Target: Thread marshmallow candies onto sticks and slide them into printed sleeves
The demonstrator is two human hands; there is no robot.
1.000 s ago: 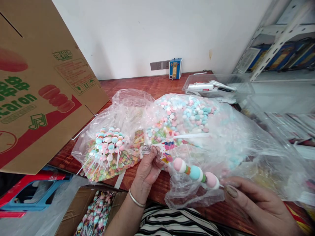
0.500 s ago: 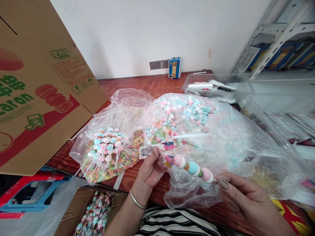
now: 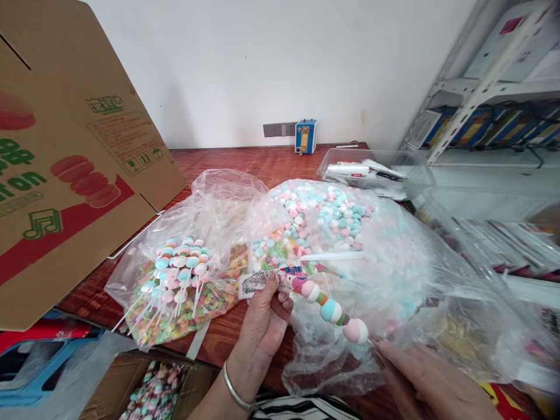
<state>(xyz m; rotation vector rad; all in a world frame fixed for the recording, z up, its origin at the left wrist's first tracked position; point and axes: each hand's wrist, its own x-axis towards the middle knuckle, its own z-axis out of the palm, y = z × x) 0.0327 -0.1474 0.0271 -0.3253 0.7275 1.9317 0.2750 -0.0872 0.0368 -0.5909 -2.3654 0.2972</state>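
Note:
My left hand (image 3: pixel 265 318) is closed in a pinch on a small printed wrapper (image 3: pixel 280 275) at the near edge of the wooden table (image 3: pixel 245 160). My right hand (image 3: pixel 422 382) pinches the stick end of a candy skewer (image 3: pixel 332 310) with pink, blue and pink pieces. The skewer's tip sits at the wrapper's mouth. Both hands work over a clear plastic bag (image 3: pixel 394 274) full of loose pastel candies (image 3: pixel 324 213). To the left, a bundle of finished skewers (image 3: pixel 177 271) lies on another clear bag of small coloured candies (image 3: pixel 157 318).
A large printed cardboard box (image 3: pixel 74 169) leans at the left. A carton (image 3: pixel 155 394) with wrapped skewers stands below the table edge, beside a blue and red stool (image 3: pixel 39 347). A clear tray (image 3: pixel 371 172) holds tools at the back right. Shelving (image 3: pixel 485 105) rises on the right.
The right hand has pushed the skewer up and left, so its tip now meets the wrapper in the left hand. The view has tilted slightly downward.

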